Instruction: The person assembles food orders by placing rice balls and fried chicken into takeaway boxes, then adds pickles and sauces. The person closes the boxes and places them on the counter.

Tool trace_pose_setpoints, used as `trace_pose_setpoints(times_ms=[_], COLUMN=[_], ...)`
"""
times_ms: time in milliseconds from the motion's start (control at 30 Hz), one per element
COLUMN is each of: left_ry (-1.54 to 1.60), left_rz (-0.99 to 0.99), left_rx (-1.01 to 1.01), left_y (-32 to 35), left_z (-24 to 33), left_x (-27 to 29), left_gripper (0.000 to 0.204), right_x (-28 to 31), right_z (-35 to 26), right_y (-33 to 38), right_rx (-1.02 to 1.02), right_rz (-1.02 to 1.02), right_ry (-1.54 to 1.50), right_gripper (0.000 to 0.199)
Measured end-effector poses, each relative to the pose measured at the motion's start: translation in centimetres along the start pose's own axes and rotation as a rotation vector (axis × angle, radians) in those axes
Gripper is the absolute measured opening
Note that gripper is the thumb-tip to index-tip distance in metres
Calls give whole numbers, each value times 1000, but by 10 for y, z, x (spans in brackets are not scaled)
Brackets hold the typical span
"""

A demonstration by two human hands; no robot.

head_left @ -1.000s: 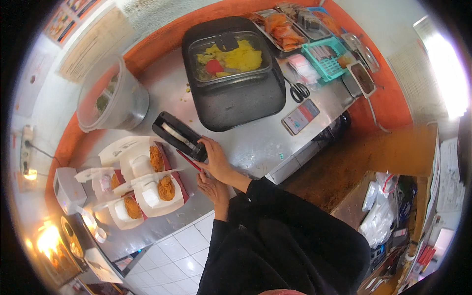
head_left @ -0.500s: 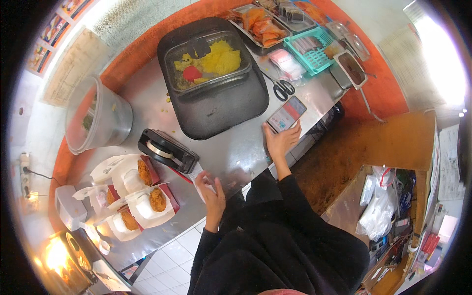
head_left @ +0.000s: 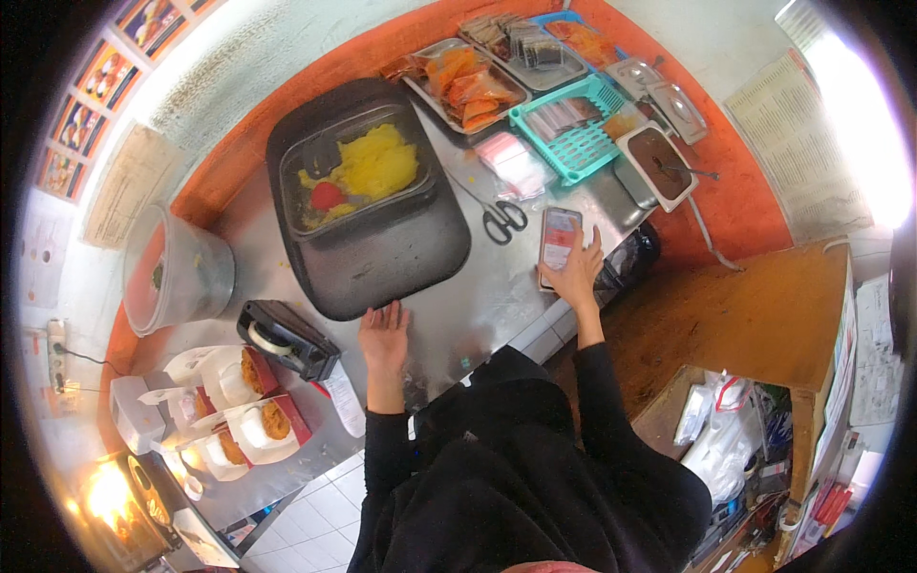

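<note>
The right hand [head_left: 576,275] hides the lower right of the phone [head_left: 557,239], whose print is too small to read. Whether the left hand's [head_left: 384,342] fingers [head_left: 393,315] touch the black tray [head_left: 396,263] cannot be told. The bucket's [head_left: 202,272] contents blur behind plastic; the view's dark rim cuts off posters [head_left: 103,72].

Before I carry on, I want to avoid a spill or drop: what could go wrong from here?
The phone, touched by the right hand, is near the edge of the counter, so a push might send it off. The left hand is close to the rim of the black tray and could jolt it. The white paper slip, also near the edge, might slide down.
</note>
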State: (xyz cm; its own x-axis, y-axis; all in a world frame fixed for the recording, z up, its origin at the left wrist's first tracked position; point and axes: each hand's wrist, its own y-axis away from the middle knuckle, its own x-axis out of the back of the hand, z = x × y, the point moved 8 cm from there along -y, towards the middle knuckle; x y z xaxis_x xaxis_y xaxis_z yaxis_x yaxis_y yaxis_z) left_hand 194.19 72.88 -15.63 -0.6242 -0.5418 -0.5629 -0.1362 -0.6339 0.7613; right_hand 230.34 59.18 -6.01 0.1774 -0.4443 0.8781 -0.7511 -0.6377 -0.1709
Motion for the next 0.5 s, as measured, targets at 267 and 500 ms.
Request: trace_pose_setpoints(times_ms=[267,500], left_ry=[10,-56], left_rz=[39,105], left_rx=[-10,-81], left_y=[3,0], left_z=[-3,-5], left_x=[6,12], left_gripper=[38,32], right_x=[-1,14], right_z=[3,13], right_y=[-30,5], right_rx=[146,-90], right_rz=[-71,-86], right_ry=[237,31], right_gripper=[59,86])
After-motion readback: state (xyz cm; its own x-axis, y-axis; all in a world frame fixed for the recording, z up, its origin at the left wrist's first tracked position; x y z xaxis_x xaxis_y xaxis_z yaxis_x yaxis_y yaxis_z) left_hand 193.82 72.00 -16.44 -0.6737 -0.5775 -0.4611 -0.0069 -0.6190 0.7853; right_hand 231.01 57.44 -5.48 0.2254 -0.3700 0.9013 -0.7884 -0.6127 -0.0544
